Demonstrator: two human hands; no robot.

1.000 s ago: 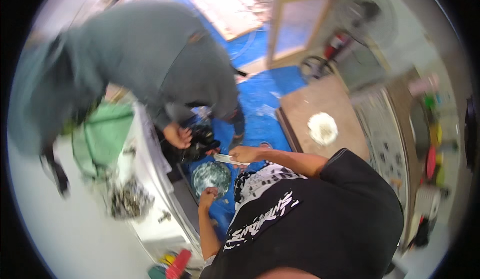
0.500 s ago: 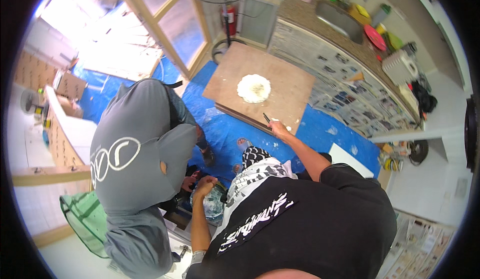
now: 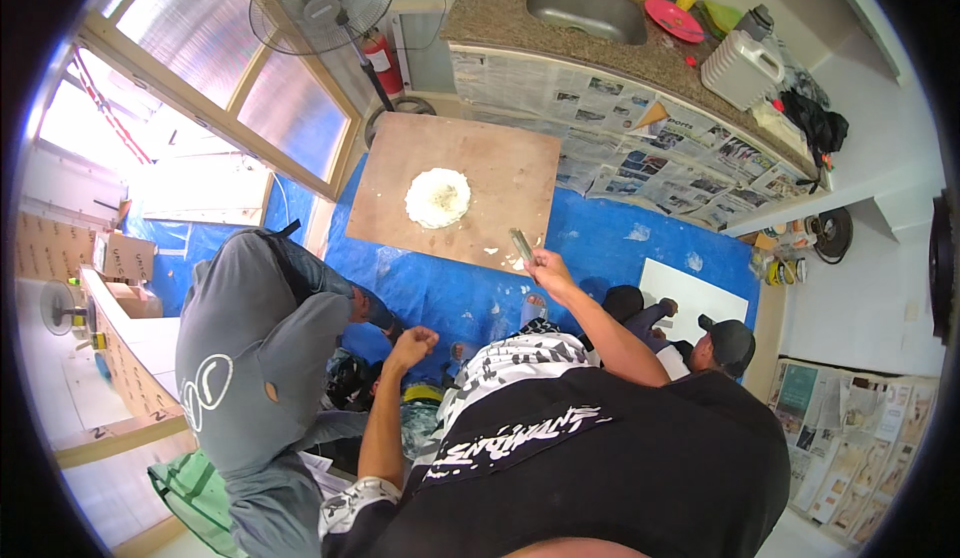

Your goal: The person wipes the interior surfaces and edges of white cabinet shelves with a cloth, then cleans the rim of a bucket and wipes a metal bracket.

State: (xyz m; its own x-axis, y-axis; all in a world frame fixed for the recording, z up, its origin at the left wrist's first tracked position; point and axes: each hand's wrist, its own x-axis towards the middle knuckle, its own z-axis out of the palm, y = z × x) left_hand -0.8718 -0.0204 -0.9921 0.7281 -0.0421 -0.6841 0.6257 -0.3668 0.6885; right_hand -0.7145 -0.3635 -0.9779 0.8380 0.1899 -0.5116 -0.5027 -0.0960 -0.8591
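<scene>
My right hand [image 3: 548,268] is wrapped around a putty knife [image 3: 521,245], its flat greyish blade pointing up and away from me. The blade is just over the near right edge of a brown wooden board [image 3: 500,158]. A mound of white paste [image 3: 437,198] with a powdery middle lies on the board, and small white bits are scattered close to the tool. On the left, my left hand [image 3: 413,346] hangs with fingers curled closed, and I see nothing in it. Below it is a bucket [image 3: 422,395] with a yellowish rim, partly hidden by my arm and body.
A person in grey [image 3: 265,328] bends over at my left. Another person in a dark cap [image 3: 730,346] is low at my right, beside a white panel [image 3: 690,293]. Blue sheeting [image 3: 600,228] covers the floor. A standing fan [image 3: 322,3] and a sink counter [image 3: 490,18] stand beyond the board.
My view has turned, so the board sits further left. My left hand has moved up from beside the bucket. The capped person has come into view at the right.
</scene>
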